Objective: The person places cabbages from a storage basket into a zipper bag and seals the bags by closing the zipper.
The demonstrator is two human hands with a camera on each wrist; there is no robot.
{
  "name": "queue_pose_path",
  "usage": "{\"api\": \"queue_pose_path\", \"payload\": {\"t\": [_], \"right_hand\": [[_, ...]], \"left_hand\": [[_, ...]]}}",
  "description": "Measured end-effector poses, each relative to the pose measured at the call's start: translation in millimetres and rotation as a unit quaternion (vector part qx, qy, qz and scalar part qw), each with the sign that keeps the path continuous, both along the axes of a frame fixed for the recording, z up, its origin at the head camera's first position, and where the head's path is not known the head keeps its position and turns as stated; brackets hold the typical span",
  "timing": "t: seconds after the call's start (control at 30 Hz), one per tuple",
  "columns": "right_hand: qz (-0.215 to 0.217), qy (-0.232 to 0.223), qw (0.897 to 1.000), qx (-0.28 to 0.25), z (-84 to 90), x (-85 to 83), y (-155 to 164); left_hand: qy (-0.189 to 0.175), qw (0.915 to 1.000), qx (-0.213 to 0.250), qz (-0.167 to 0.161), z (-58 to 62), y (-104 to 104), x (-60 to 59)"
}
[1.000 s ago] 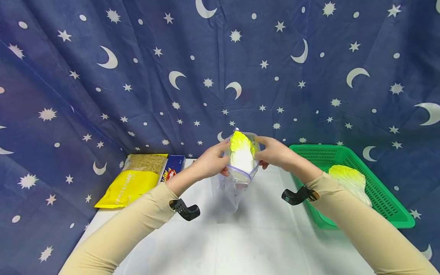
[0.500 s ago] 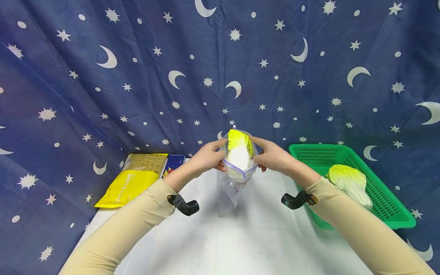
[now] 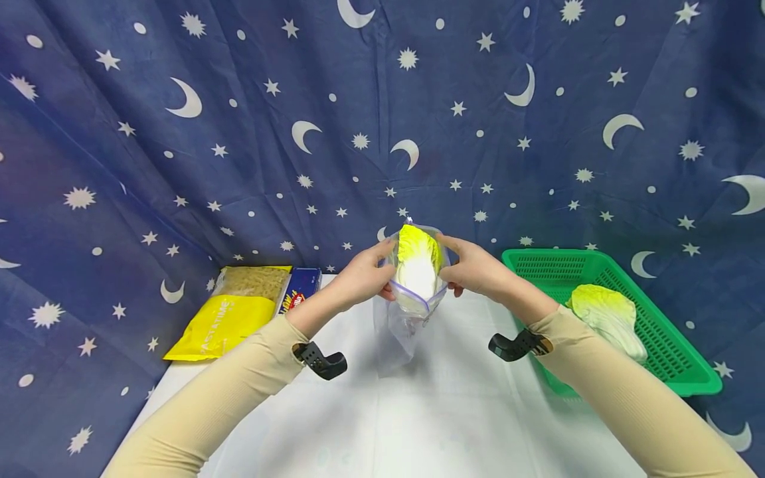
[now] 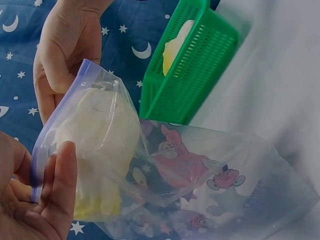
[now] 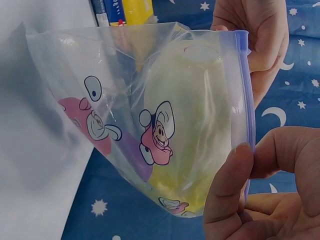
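One napa cabbage (image 3: 418, 262), inside the spread mouth of a purple-zip cartoon-print bag (image 3: 399, 332) near the table's (image 3: 442, 411) far edge, your left hand (image 3: 366, 273) and right hand (image 3: 477, 267) each pinching the rim; bagging step, by judgement, next calling for settling it deeper before sealing.

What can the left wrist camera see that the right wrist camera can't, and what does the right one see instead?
Only the left wrist view shows the green basket and the napa cabbage inside it.

Only the right wrist view shows parts of the yellow Pastatime bag and the blue box.

Both show the left hand and right hand holding the clear zip bag, the bagged cabbage, the white tabletop and the star-and-moon curtain.
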State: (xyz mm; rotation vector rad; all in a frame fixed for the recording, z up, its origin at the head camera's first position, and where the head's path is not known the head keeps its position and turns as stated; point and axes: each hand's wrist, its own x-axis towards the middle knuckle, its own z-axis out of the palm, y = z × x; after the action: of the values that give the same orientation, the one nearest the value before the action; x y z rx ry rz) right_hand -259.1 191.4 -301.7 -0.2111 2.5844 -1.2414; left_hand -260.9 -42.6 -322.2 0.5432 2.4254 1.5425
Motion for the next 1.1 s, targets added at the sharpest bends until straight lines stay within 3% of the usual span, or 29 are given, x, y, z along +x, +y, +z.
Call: {"api": "queue_pose_path", "payload": {"t": [0.2,0.43,0.57,0.67,0.9,1.0,1.1], "right_hand": [[0.002,0.009,1.0,0.005,7.5,1.7,2],[-0.007,0.032,0.999,0.014,23.7,4.3,3],[-0.008,0.028,0.999,0.022,25.9,5.7,4],[0.003,0.018,0.999,0.034,22.4,6.2,2],[0.014,-0.007,1.0,0.024,11.3,4.8,-1],[0.016,-0.017,1.0,0.012,8.5,3.6,0],[0.014,-0.02,1.0,0.009,8.2,3.5,1]], "left_hand": [[-0.019,0.9998,0.009,-0.002,3.3,-1,-1.4],[-0.094,0.9937,0.061,0.005,4.1,-2,-3.9],[-0.125,0.9907,0.052,0.004,-2.9,0,-3.9],[-0.102,0.9945,0.02,-0.006,-10.7,1,-3.2],[0.002,0.9988,-0.037,-0.033,-19.2,6,-0.1],[0.015,0.998,-0.046,-0.04,-17.5,7,1.6],[-0.004,0.9987,-0.03,-0.04,-15.8,6,1.4]]}}
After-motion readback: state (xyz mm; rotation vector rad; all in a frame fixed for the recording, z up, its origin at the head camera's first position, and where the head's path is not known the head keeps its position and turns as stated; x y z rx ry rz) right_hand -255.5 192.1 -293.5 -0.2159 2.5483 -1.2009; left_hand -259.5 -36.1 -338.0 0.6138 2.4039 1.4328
